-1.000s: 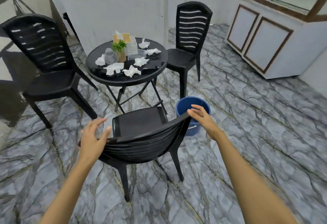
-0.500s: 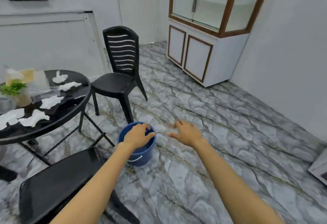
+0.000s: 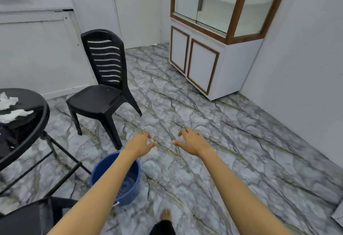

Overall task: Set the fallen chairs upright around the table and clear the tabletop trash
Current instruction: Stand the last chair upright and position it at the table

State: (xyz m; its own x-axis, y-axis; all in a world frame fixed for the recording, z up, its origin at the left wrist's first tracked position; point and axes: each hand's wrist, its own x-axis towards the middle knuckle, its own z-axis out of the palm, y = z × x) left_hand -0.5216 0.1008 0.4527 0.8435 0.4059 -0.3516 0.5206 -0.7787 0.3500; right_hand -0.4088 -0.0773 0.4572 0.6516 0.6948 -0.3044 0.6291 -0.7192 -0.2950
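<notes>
Since the left hand (image 3: 140,142) and right hand (image 3: 193,142) hang empty just beyond the bucket (image 3: 101,167), fingers loosely spread, I'd grip its rim squarely, keeping it level.

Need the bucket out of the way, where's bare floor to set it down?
The widest bare floor lies between the upright chair, the cabinet and the right wall. The left is crowded: bucket, table and the near chair.

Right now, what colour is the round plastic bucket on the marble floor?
Blue, inside and out; the round plastic bucket shows best in the head view.
</notes>
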